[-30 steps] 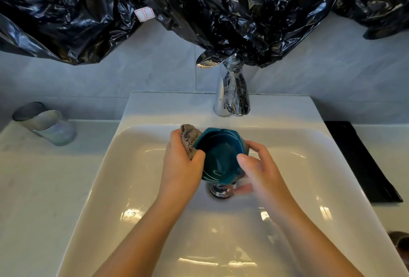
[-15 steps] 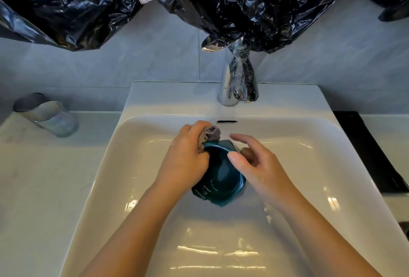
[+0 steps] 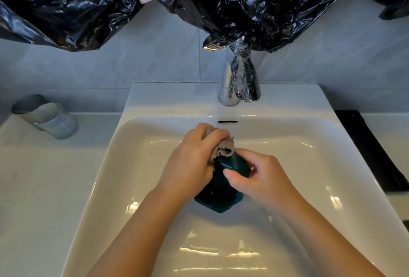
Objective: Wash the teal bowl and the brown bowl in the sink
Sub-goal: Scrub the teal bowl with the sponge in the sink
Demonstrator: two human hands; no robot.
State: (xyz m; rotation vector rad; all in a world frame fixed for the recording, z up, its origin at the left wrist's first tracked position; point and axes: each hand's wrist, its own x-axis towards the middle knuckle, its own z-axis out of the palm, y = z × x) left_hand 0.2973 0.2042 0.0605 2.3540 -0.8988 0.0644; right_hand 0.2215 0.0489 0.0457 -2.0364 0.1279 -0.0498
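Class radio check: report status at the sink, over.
Left hand grips cloth against teal bowl. Right hand pinches it, over sink. Brown bowl out of view.

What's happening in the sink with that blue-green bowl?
A person is washing the teal bowl in the white sink. The left hand grips a beige cloth and presses it against the bowl. The right hand holds the bowl, which is tipped. No water can be seen coming from the tap.
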